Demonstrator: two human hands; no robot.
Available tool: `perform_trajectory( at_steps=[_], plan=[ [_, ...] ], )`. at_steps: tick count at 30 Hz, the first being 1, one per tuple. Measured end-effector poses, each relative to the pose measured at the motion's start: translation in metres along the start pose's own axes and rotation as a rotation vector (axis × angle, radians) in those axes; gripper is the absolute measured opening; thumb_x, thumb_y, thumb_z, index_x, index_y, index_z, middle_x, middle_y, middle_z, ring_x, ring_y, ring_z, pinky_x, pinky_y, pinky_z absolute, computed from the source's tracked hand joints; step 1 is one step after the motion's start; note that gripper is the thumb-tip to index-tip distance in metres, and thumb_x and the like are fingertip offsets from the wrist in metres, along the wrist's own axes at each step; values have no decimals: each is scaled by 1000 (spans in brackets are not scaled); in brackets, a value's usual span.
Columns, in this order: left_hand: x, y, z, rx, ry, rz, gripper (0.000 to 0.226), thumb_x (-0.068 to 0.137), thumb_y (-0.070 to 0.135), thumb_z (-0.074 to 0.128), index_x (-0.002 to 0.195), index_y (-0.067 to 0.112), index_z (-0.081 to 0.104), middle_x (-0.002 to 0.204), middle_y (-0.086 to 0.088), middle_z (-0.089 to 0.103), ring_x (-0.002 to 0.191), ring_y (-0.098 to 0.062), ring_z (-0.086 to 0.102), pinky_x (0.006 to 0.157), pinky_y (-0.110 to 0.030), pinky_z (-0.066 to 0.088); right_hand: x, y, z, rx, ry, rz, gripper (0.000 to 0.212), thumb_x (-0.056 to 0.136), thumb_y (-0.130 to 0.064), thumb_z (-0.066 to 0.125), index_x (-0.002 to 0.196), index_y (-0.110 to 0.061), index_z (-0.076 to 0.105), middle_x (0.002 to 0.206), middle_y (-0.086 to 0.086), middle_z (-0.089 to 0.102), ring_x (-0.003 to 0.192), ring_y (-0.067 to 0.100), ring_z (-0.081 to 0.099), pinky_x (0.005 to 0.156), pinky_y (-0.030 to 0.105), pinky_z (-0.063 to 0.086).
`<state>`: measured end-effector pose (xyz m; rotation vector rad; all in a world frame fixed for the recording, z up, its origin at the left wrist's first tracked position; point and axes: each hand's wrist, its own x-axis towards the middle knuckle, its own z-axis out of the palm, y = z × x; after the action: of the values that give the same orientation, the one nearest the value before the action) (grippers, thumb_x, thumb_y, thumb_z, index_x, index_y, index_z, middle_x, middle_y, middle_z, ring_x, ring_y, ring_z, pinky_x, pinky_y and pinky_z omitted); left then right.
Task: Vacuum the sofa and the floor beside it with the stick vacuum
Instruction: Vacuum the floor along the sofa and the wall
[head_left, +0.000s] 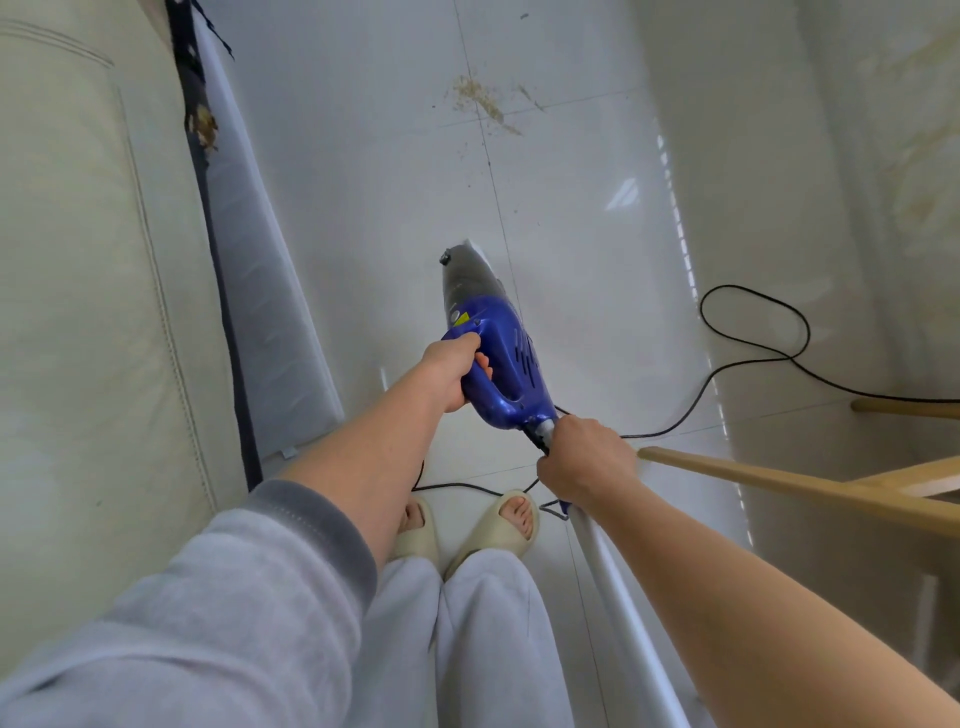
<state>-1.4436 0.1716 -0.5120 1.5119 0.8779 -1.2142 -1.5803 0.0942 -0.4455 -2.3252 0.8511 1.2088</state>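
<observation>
While the person stands on the pale tiled floor (571, 182) in cream slippers (501, 525), both arms reach forward over grey trousers (467, 639). Left hand (454, 371) is curled tight round the blue loop handle of the vacuum (501, 364), thumb lying along the top of the grip, a grey sleeve (249, 597) pushed up that forearm. Right hand (584, 460) is just behind it, fingers wrapped round the grey collar at the vacuum's rear end, where a white tube (623, 613) runs back under the bare right forearm toward the camera. Vacuum is held up off the floor, blue body nearest, dark grey dust cup and nozzle pointing away, over the middle of the floor. Black cord (753, 312) trails from beneath the hands, curling past the slippers and looping out to the right side of the floor. Light wooden furniture legs (779, 483) jut in from the right edge, close beside the right wrist. Sofa (88, 291), cream with stitched seams, fills the left side, with a dark, frayed strip (200, 156) along its edge and brown crumbs on that strip. Farther on, a scatter of tan crumbs (483, 104) lies on the floor across a tile joint, well ahead of the nozzle.
</observation>
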Motion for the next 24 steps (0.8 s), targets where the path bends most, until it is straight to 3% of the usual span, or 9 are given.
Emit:
perform_trajectory(
  at_steps=[5, 7, 9, 14, 19, 24],
  plan=[
    [3, 2, -36, -95, 47, -15, 14, 94, 13, 53, 108, 10, 54, 64, -1, 52, 56, -9, 50, 56, -23, 47, 5, -27, 3, -80, -16, -57, 11, 88, -14, 50, 88, -20, 41, 72, -3, 42, 74, 20, 50, 48, 25, 30],
    [3, 1, -49, -141, 72, -16, 11, 95, 13, 52, 105, 10, 54, 64, -1, 51, 54, -8, 48, 54, -23, 46, 6, -38, 3, -102, -27, -86, 13, 88, -13, 50, 87, -21, 41, 72, -3, 43, 74, 20, 51, 50, 24, 33],
    [4, 0, -62, -178, 94, -21, 10, 95, 13, 52, 104, 10, 54, 63, -1, 51, 53, -8, 48, 53, -22, 45, 7, -48, 3, -117, -34, -104, 17, 88, -13, 51, 81, -21, 39, 71, -3, 43, 72, 19, 51, 54, 25, 37],
    [6, -5, -89, -284, 181, 8, 5, 94, 15, 56, 96, 10, 55, 61, 0, 50, 51, -9, 47, 51, -22, 44, 7, -69, 5, -151, -27, -113, 33, 84, -12, 55, 66, -23, 30, 69, -3, 43, 66, 18, 48, 47, 23, 29],
    [7, -8, -98, -380, 350, 112, 15, 91, 18, 61, 81, 8, 55, 57, -2, 52, 47, -12, 47, 50, -23, 43, 9, -84, 11, -139, 20, -67, 25, 81, -16, 61, 72, -19, 38, 69, -4, 46, 55, 12, 42, 46, 23, 26],
    [8, 0, -97, -410, 385, 160, 14, 90, 17, 62, 85, 6, 56, 52, -1, 52, 41, -11, 47, 46, -23, 44, 14, -80, 14, -16, 77, -4, 21, 79, -25, 67, 86, -15, 50, 89, 0, 48, 72, 21, 51, 52, 25, 31]
  ],
)
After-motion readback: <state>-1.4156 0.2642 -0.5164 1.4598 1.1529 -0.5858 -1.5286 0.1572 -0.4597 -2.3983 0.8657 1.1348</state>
